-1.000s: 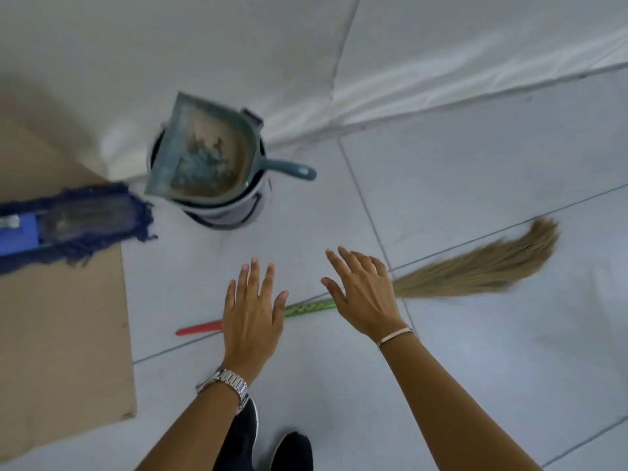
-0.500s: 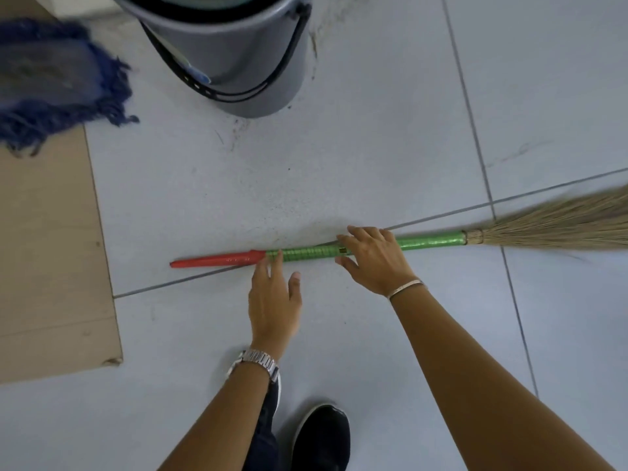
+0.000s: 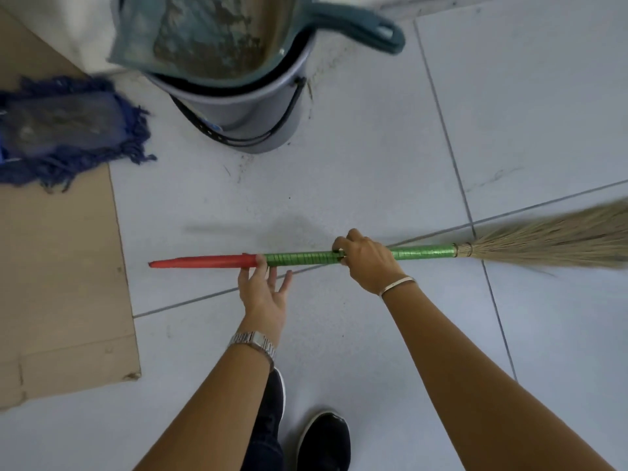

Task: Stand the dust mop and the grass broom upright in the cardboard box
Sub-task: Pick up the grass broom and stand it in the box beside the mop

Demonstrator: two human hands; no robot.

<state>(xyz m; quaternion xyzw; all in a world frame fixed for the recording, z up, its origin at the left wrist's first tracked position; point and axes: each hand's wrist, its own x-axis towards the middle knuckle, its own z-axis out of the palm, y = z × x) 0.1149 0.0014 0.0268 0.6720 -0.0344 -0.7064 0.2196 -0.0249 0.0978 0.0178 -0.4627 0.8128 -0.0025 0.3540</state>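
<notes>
The broom lies level, bristles pointing right; the right hand grips its handle, the left hand open-fingered underneath.

My right hand is wrapped around the green part of the broom handle, holding it level above the tiled floor, its shadow lying on the tiles beyond it. My left hand is open, fingertips just touching the handle where green meets the red end. The grass bristles run off to the right edge. Left of me, the blue mop head lies on flat cardboard. Ahead stands a grey bucket with a dirty teal dustpan resting on top. My black shoes show below.
</notes>
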